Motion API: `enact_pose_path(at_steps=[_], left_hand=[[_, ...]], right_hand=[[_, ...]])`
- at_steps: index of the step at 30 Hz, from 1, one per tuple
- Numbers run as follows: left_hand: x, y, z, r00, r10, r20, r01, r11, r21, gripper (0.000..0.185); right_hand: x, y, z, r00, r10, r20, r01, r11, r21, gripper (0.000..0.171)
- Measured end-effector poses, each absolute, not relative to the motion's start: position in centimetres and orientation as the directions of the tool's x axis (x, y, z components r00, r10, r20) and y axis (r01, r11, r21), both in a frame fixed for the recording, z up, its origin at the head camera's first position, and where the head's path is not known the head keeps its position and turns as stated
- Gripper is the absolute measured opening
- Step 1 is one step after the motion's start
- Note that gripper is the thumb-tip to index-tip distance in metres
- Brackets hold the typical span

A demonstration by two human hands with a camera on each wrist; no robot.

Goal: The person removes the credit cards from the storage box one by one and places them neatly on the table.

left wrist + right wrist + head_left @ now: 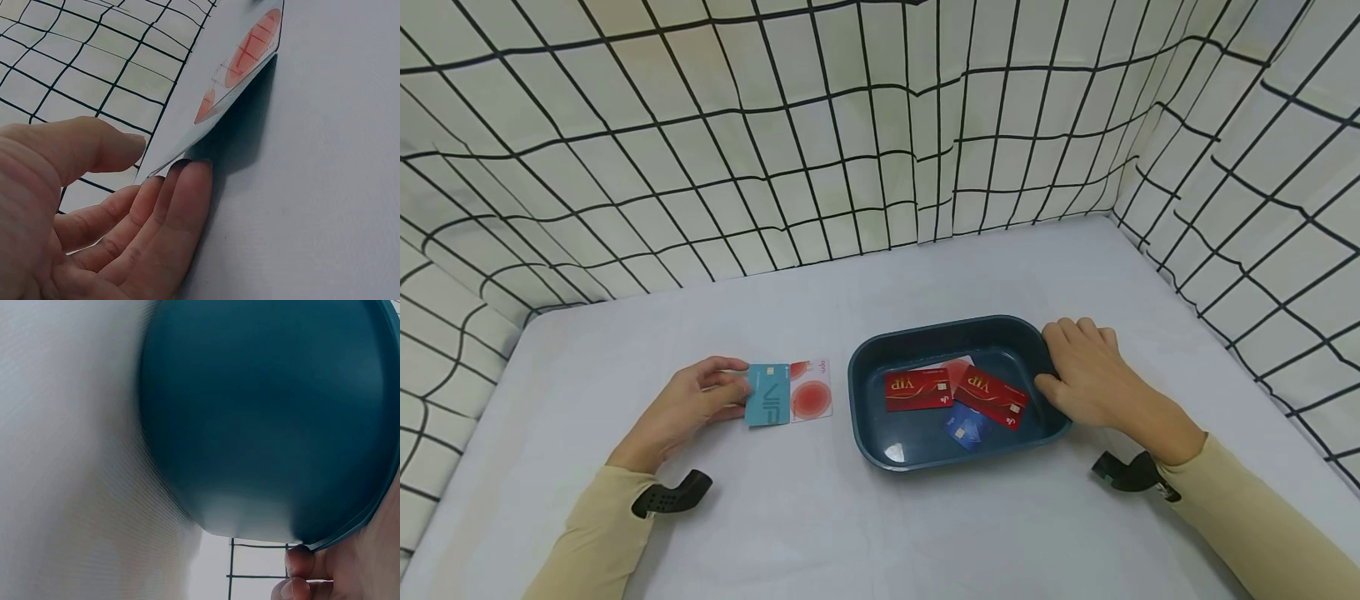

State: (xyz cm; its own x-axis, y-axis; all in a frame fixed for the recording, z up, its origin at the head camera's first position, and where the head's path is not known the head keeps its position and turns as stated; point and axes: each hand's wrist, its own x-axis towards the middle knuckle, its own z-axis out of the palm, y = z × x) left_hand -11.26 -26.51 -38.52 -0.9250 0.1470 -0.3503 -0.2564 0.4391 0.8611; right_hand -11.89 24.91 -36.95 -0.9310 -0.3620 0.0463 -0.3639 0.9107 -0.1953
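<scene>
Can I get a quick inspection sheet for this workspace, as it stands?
Surface: pale table top, bare around the things.
Job's things: teal card overlapping white card with red circle; dark blue tray holds two red VIP cards, a blue card and a pale card partly hidden beneath.
Clutter: nothing seen.
Grippers: left hand pinches the teal and white cards at their left edge; right hand grips the tray's right rim.
Cables: nothing seen; black wrist mounts only.
Surroundings: white cloth with black grid on three sides.
</scene>
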Motion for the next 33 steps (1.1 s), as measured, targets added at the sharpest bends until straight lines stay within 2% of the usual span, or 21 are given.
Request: enact_pose_path(at_steps=[12, 27, 33], left_hand=[[-11.0, -26.1, -37.2, -0.918, 0.079, -0.388, -0.270, 0.592, 0.759, 0.057], [-11.0, -26.3, -36.4, -0.926, 0.077, -0.369, -0.232, 0.657, 0.718, 0.055], [-11.0, -26.0, -35.9, -0.943, 0.088, -0.320, -0.180, 0.676, 0.715, 0.051]], right_hand=[[-11.7, 25.0, -36.9, -0.934, -0.354, 0.049, -0.357, 0.913, -0.197, 0.027], [-11.7, 24.9, -36.8, -0.932, -0.357, 0.052, -0.360, 0.909, -0.208, 0.026], [-11.8, 24.9, -36.9, -0.932, -0.358, 0.049, -0.361, 0.909, -0.209, 0.025]])
